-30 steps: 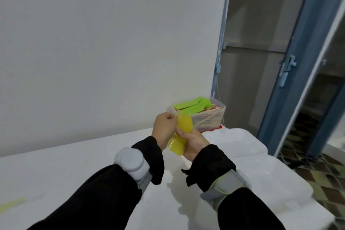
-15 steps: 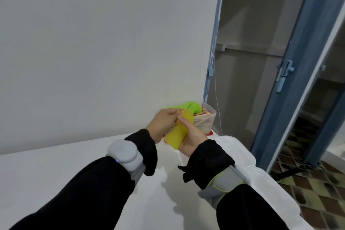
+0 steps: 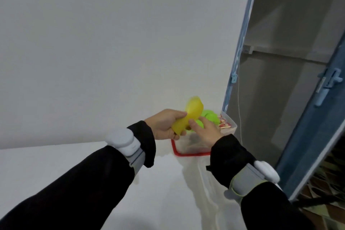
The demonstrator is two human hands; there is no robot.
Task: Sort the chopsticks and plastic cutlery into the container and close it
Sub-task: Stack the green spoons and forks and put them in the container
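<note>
My left hand [image 3: 164,125] grips a stack of yellow plastic spoons [image 3: 188,117] by the handles, bowls tilted up and to the right. My right hand [image 3: 205,132] hovers beside the stack with fingers loosely spread, its fingertips touching the yellow plastic. Behind both hands stands a clear plastic container [image 3: 228,127] holding green plastic cutlery [image 3: 211,115] and chopsticks in red-and-white wrappers [image 3: 224,125]. A red-rimmed lid [image 3: 177,152] lies under the container on the white table [image 3: 74,157].
A white wall rises behind the table. At the right is a blue door frame [image 3: 237,61] and an open blue door [image 3: 321,117] with a patterned tile floor beyond. The table's right edge runs near my right forearm.
The yellow spoons went from both hands to the left hand alone and tilted upward. My right hand let go and opened. The view swung left and closer to the container.
</note>
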